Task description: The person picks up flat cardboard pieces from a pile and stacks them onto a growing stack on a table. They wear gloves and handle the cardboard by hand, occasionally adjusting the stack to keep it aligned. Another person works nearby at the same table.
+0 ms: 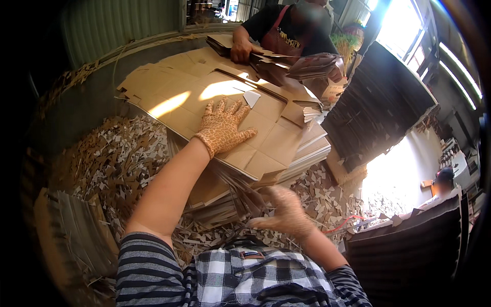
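My left hand [225, 128], in a patterned orange-brown glove, lies flat on a stack of die-cut cardboard sheets [179, 94], its fingers spread. Close to the tip of its middle finger is a small white scrap [251, 98]. My right hand [289, 212] is blurred by motion beside the near edge of the stack. Its thumb stands apart from its fingers, and I see nothing between them. Below the top sheets, more bundled cardboard [217, 207] hangs at an angle. Across the stack, a co-worker's hand [243, 50] grips dark folded cardboard pieces [276, 64].
Cardboard scraps [123, 148] cover the floor around the stack. A tall dark pile of cardboard [378, 102] stands at the right, another pile [409, 250] at the lower right, and a further one [76, 225] at the lower left. Another person [442, 184] is at far right.
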